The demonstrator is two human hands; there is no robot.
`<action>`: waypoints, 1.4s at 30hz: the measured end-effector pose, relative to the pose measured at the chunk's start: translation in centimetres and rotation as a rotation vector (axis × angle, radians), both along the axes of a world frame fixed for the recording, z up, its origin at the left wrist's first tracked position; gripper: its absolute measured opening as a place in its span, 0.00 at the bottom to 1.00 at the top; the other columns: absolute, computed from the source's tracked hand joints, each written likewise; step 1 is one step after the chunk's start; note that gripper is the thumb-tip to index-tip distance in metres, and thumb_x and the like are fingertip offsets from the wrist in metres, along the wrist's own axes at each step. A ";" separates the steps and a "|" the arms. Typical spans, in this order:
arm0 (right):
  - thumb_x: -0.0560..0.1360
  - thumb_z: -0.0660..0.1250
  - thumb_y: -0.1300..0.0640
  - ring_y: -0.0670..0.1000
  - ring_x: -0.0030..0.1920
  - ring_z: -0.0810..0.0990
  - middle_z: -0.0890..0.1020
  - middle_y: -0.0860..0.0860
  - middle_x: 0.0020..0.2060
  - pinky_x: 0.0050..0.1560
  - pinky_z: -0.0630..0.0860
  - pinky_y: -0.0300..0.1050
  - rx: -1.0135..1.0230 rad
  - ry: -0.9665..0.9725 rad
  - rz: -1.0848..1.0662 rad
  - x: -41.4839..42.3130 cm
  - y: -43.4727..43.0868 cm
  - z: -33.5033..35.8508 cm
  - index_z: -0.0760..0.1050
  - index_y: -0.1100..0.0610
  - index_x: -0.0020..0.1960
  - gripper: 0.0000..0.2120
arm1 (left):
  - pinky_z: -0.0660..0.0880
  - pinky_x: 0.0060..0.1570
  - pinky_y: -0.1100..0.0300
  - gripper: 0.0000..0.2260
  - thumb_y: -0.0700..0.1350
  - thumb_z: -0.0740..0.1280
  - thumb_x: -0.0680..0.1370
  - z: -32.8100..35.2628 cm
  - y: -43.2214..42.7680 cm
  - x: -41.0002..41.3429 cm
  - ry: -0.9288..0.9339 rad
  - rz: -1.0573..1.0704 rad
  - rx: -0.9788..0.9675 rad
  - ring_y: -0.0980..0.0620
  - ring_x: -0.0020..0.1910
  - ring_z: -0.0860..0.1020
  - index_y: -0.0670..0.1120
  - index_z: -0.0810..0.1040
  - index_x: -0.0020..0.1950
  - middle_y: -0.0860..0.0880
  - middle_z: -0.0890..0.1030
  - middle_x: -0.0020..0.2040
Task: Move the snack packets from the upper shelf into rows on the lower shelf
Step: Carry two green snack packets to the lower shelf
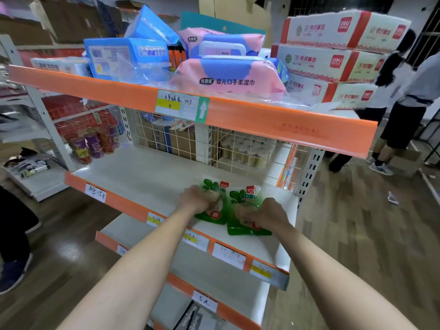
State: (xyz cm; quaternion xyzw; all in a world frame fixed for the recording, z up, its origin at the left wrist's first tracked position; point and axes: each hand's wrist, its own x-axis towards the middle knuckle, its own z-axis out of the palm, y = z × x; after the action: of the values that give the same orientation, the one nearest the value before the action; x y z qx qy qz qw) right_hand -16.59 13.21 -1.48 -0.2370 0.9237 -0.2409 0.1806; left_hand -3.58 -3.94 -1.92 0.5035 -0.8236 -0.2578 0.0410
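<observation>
Left hand [194,198] curled round left packet [210,218], right hand [269,214] round right packet [246,198] — white shelf [142,172] beneath.

Open room over the shelf [142,172] left of and beyond the packets [247,198]; the top shelf [285,125] caps it overhead, the wire grid [238,148] closes the far side.

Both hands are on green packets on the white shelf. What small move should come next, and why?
Probably release both and withdraw. The left hand holds the left packet and the right hand holds the right packet, both lying side by side on the lower shelf.
</observation>
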 end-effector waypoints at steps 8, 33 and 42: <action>0.63 0.81 0.53 0.51 0.44 0.83 0.83 0.52 0.42 0.49 0.83 0.48 -0.187 -0.171 0.115 -1.2 0.4 0.4 0.77 0.56 0.47 0.18 | 0.79 0.46 0.57 0.16 0.44 0.74 0.71 -1.0 -2.5 1.3 0.212 -0.048 0.182 0.48 0.48 0.80 0.44 0.76 0.56 0.45 0.82 0.52; 0.66 0.78 0.67 0.52 0.45 0.85 0.87 0.53 0.44 0.45 0.80 0.47 -0.598 -0.602 0.668 16.6 -11.9 1.4 0.81 0.56 0.53 0.18 | 0.80 0.56 0.45 0.18 0.28 0.70 0.74 0.0 -0.4 31.8 1.180 0.447 0.453 0.39 0.55 0.82 0.41 0.76 0.61 0.36 0.82 0.59; 0.66 0.77 0.71 0.54 0.41 0.84 0.86 0.58 0.44 0.41 0.81 0.46 -0.480 -0.696 0.859 26.9 -14.1 -3.9 0.81 0.64 0.54 0.17 | 0.82 0.52 0.49 0.22 0.27 0.70 0.73 -4.1 4.4 42.8 1.247 0.669 0.416 0.41 0.56 0.82 0.38 0.74 0.65 0.39 0.83 0.58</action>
State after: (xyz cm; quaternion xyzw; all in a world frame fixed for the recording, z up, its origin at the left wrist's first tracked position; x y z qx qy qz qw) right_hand 10.35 -0.87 -5.42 -0.5302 0.5520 -0.4115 0.4948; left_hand 39.25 0.45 -6.00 0.4850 -0.3839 -0.6207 0.4819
